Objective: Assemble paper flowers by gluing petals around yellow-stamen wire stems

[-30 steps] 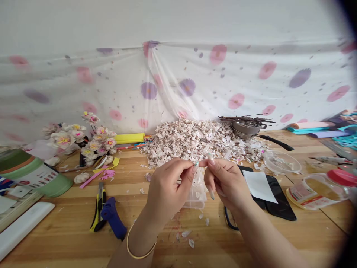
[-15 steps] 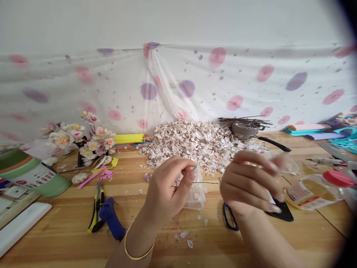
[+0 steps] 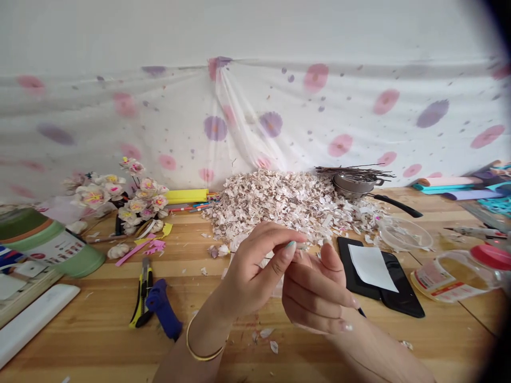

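Observation:
Above the wooden table [image 3: 99, 324] both hands meet near the middle. My left hand [image 3: 255, 268] pinches a small pale piece on a thin wire between thumb and forefinger. Just right of it my right hand [image 3: 315, 290] is curled, its fingertips touching the same small piece; what it grips is mostly hidden. Behind the hands lies a large heap of pale paper petals [image 3: 287, 199]. A small clear plastic box sits under the hands, almost wholly hidden.
Paper flowers [image 3: 120, 197] stand at the left by a green container [image 3: 48, 247]. A yellow utility knife [image 3: 141, 292] and blue glue gun [image 3: 162, 308] lie front left. A black phone with white paper [image 3: 377, 274], clear bowl [image 3: 403, 234], red-lidded jar [image 3: 459, 271] and metal pot with wires [image 3: 353, 181] sit right.
My right hand swung out to the right toward the clear bowl, then came back to meet my left hand. My left hand stayed pinched and shifted slightly right.

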Available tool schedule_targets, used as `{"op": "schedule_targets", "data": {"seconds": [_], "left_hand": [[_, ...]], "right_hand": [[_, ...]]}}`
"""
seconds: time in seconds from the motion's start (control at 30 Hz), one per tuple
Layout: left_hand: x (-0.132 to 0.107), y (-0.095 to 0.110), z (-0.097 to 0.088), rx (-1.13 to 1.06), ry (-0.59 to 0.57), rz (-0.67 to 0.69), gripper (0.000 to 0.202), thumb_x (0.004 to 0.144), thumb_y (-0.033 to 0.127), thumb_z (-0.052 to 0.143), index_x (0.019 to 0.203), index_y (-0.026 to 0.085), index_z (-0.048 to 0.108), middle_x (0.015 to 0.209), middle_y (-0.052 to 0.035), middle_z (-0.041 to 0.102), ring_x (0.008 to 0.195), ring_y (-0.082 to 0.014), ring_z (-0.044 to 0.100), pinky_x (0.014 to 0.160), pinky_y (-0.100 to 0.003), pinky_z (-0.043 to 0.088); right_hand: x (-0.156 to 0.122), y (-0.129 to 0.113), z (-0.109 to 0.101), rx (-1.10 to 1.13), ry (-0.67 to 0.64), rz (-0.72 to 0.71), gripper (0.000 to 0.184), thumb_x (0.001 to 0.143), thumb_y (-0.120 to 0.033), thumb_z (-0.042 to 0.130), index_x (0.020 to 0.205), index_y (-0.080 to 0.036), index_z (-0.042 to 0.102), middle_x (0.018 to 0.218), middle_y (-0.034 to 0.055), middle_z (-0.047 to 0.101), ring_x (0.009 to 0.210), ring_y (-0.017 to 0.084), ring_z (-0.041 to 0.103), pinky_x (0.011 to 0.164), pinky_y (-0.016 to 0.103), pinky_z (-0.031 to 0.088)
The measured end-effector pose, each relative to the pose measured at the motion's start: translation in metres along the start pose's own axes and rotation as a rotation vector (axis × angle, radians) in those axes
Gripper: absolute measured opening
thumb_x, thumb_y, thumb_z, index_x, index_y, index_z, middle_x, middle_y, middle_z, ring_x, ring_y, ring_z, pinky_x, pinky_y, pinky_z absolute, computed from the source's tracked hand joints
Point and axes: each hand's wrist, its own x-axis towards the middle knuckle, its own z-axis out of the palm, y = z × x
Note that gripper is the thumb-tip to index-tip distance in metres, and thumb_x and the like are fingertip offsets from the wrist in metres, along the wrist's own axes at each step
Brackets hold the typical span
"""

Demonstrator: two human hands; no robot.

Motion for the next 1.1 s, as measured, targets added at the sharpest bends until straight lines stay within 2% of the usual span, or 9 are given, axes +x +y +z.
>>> {"op": "schedule_targets", "data": {"seconds": [0.23, 0.4, 0.5, 0.6, 0.7, 0.77, 0.87, 0.93, 1.1], "left_hand": [[-0.003, -0.002, 0.008, -0.133, 0.012, -0.087, 0.01, 0.098, 0.025, 0.052, 0.1, 0.021, 0.061, 0.09, -0.0019, 0.058, 0.082, -0.0137, 0.055, 0.075, -0.026, 0.046], [-0.003, -0.003, 0.013, -0.142, 0.051, -0.067, 0.009, 0.098, 0.023, 0.051, 0.1, 0.022, 0.06, 0.092, -0.002, 0.058, 0.082, -0.0136, 0.055, 0.073, -0.026, 0.046], [-0.003, -0.002, 0.013, -0.119, 0.061, -0.065, 0.009, 0.098, 0.024, 0.051, 0.098, 0.021, 0.059, 0.091, -0.0025, 0.059, 0.08, -0.0138, 0.056, 0.07, -0.026, 0.046], [-0.003, -0.002, 0.012, -0.09, 0.063, -0.066, 0.009, 0.098, 0.025, 0.051, 0.097, 0.021, 0.059, 0.091, -0.0036, 0.059, 0.079, -0.0146, 0.056, 0.069, -0.027, 0.047], [-0.003, -0.001, 0.011, -0.062, 0.066, -0.071, 0.009, 0.097, 0.026, 0.051, 0.096, 0.021, 0.059, 0.09, -0.004, 0.06, 0.079, -0.0151, 0.055, 0.069, -0.028, 0.047], [-0.003, 0.0, 0.011, -0.052, 0.072, -0.064, 0.009, 0.097, 0.026, 0.052, 0.095, 0.021, 0.059, 0.089, -0.0043, 0.06, 0.079, -0.0155, 0.055, 0.07, -0.028, 0.048], [-0.003, 0.001, 0.01, -0.057, 0.065, -0.048, 0.008, 0.097, 0.024, 0.051, 0.096, 0.021, 0.059, 0.09, -0.0035, 0.06, 0.081, -0.0149, 0.055, 0.072, -0.028, 0.047], [-0.003, 0.001, 0.01, -0.065, 0.059, -0.036, 0.007, 0.097, 0.022, 0.052, 0.097, 0.021, 0.059, 0.09, -0.003, 0.059, 0.082, -0.0144, 0.055, 0.073, -0.027, 0.047], [-0.003, 0.002, 0.009, -0.078, 0.058, -0.062, 0.007, 0.097, 0.024, 0.053, 0.097, 0.022, 0.06, 0.09, -0.0038, 0.06, 0.084, -0.0159, 0.055, 0.076, -0.029, 0.048]], "right_hand": [[0.003, 0.006, -0.006, -0.033, -0.044, -0.002, 0.077, 0.096, -0.063, 0.032, 0.124, 0.006, 0.053, 0.043, -0.009, 0.055, 0.03, 0.002, 0.046, 0.04, 0.009, 0.048], [0.004, 0.009, -0.005, -0.09, -0.008, -0.034, 0.094, 0.093, -0.073, 0.02, 0.128, 0.01, 0.051, 0.039, -0.0075, 0.051, 0.027, 0.005, 0.04, 0.036, 0.012, 0.043], [0.0, 0.007, -0.002, -0.136, 0.068, -0.024, 0.095, 0.091, -0.076, 0.018, 0.12, 0.005, 0.059, 0.038, -0.0063, 0.05, 0.025, 0.005, 0.035, 0.033, 0.013, 0.039], [-0.007, 0.002, 0.003, -0.239, 0.252, 0.071, 0.094, 0.083, -0.085, 0.02, 0.1, -0.006, 0.068, 0.036, -0.0043, 0.052, 0.025, 0.007, 0.036, 0.033, 0.015, 0.039], [-0.011, -0.001, 0.006, -0.377, 0.43, 0.172, 0.095, 0.077, -0.09, 0.018, 0.089, -0.01, 0.068, 0.033, -0.0044, 0.049, 0.025, 0.008, 0.035, 0.033, 0.017, 0.037], [-0.008, 0.0, 0.005, -0.412, 0.371, 0.137, 0.096, 0.077, -0.089, 0.013, 0.083, -0.01, 0.066, 0.031, -0.0056, 0.045, 0.025, 0.006, 0.03, 0.033, 0.016, 0.036], [-0.001, 0.006, 0.001, -0.42, 0.144, 0.026, 0.099, 0.08, -0.084, -0.001, 0.076, -0.01, 0.065, 0.031, -0.0064, 0.04, 0.024, 0.004, 0.028, 0.033, 0.013, 0.035], [0.002, 0.009, 0.0, -0.443, 0.07, -0.015, 0.104, 0.08, -0.081, -0.009, 0.078, -0.008, 0.065, 0.032, -0.0057, 0.041, 0.024, 0.003, 0.03, 0.033, 0.012, 0.035], [0.002, 0.008, 0.007, -0.519, 0.253, 0.024, 0.102, 0.085, -0.078, -0.005, 0.107, -0.005, 0.063, 0.039, -0.0038, 0.052, 0.021, 0.002, 0.025, 0.032, 0.013, 0.035]]}}
